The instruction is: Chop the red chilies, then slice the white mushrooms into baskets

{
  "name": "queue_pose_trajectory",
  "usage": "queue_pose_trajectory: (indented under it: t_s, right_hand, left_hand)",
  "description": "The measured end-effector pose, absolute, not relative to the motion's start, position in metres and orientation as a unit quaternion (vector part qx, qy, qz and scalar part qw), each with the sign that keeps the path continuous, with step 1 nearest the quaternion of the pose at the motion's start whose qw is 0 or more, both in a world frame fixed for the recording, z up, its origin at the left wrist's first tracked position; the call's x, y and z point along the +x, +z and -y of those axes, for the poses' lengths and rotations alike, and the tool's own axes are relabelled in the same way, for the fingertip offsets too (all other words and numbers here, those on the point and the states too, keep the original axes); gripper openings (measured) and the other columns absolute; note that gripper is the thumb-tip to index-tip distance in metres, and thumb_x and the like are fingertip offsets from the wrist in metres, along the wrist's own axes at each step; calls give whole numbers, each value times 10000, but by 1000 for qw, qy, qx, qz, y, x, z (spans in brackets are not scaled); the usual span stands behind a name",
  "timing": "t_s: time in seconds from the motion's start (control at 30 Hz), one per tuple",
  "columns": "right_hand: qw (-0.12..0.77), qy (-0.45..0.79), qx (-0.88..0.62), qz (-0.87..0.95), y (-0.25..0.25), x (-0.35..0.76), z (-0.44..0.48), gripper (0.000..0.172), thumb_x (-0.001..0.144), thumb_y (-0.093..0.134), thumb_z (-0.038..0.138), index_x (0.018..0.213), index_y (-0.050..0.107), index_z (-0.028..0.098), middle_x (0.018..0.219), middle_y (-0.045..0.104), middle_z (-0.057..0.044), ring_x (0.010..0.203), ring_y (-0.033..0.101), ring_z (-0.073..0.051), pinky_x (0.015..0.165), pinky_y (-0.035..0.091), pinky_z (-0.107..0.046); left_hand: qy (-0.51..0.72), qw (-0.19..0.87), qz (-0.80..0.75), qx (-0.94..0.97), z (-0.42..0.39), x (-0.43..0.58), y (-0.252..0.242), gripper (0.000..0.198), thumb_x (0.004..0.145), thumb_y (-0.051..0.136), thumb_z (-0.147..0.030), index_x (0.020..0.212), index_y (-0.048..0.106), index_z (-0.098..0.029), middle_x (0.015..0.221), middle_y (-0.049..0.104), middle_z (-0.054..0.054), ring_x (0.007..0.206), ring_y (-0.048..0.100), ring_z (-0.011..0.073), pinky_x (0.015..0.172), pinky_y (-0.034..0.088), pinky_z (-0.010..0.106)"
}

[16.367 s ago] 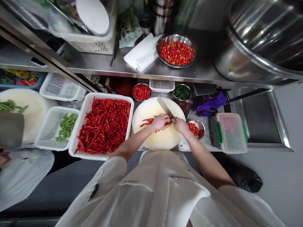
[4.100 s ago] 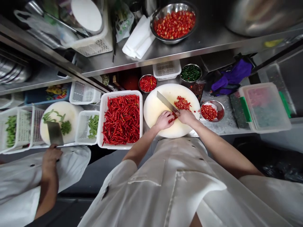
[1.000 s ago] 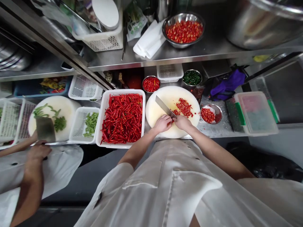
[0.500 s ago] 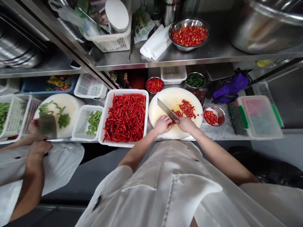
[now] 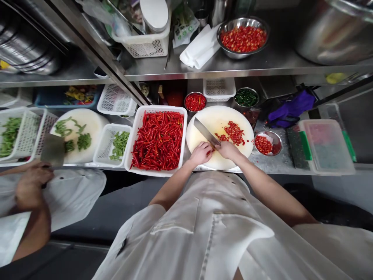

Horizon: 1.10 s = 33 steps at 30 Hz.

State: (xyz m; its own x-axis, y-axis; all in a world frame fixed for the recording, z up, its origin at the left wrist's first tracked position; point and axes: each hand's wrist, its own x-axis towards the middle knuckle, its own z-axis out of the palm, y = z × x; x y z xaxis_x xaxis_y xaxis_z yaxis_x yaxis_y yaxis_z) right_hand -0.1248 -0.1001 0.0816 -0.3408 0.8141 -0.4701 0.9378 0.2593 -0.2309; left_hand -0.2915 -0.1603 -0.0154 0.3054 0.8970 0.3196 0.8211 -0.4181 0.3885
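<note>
Knife [image 5: 205, 130] & chopped chillies [image 5: 235, 133] on rnd board [image 5: 224, 163]

R hand [image 5: 229, 151] clamped on knife handle, blade slanting up-left across board. L hand [image 5: 201, 153] close by, fingers curled over red chillies [image 5: 208, 153], mostly hidden. Chopped chillies sit on board's R side. Basket [image 5: 133, 144] w/ whole chillies [image 5: 159, 142] just L of board; sm. metal bowl [image 5: 276, 148] to R, on counter [image 5: 279, 166].

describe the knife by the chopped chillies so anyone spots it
Find the big white basket of red chillies, then the round board just right of it. Over it, the right hand grips the knife, slanting away leftward. Unlike the broad cleaver at far left, it looks long and narrow.
</note>
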Motion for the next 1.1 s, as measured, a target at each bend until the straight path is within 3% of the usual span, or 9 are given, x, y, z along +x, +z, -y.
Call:
queue_pose_trajectory:
  t_s: [0.3, 0.83, 1.1]
  right_hand:
    - [136, -258, 556, -778, 85, -134, 113, 416, 1094, 452, 373, 1280, 724, 118, 1303, 737, -226, 1228, 692, -287, 972, 483, -312]
    - [100, -323, 517, -787, 71, -137, 95, 383, 1076, 486, 368, 1222, 757, 140, 1244, 776, -173, 1169, 715, -265, 868, 492, -276]
    - [103, -249, 534, -801, 84, -104, 99, 378, 1077, 469, 390, 1260, 723, 178, 1270, 759, -178, 1181, 703, -299, 912, 502, -334]
  left_hand:
    - [215, 98, -530, 815, 170, -294, -15, 150, 1001, 549, -232, 1039, 693, -214, 1091, 650, 94, 1154, 561, 258, 1055, 517, 416]
    - [218, 112, -539, 806, 182, -303, -13, 180, 1040, 491, -219, 1034, 671, -214, 1135, 677, 95, 1150, 609, 239, 1064, 535, 431]
    - [205, 104, -508, 830, 156, -280, -15, 166, 1060, 500, -238, 1056, 664, -211, 1144, 680, 86, 1157, 610, 219, 1094, 524, 394]
